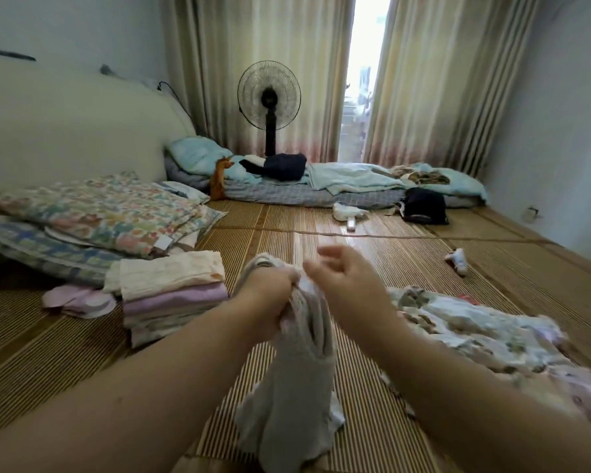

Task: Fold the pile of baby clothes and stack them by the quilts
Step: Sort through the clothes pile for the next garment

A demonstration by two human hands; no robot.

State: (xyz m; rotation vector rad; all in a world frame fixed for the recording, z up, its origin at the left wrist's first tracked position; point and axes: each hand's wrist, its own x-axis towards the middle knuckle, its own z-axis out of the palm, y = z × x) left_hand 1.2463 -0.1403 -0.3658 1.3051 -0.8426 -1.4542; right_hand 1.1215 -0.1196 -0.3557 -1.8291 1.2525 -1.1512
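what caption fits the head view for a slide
Left hand grips a pale garment over the mat, folded stack beside quilts.

The right hand (343, 279) was smeared by motion, its fingers running together, so whether it pinched any cloth could not be told. The left hand (270, 295) gripped the bunched top of the grey garment (297, 377) with its fingertips buried in the folds. The garment's lower end ran off the bottom edge, as did both forearms. The unfolded pile (485, 332) was blurred, its pieces not to be told apart, and the right edge cut it. The quilts (93, 213) were cut by the left edge. The folded stack (174, 291) hid part of a pink piece (79, 300). A small white object (458, 261) on the mat (253, 227) was too small to identify.
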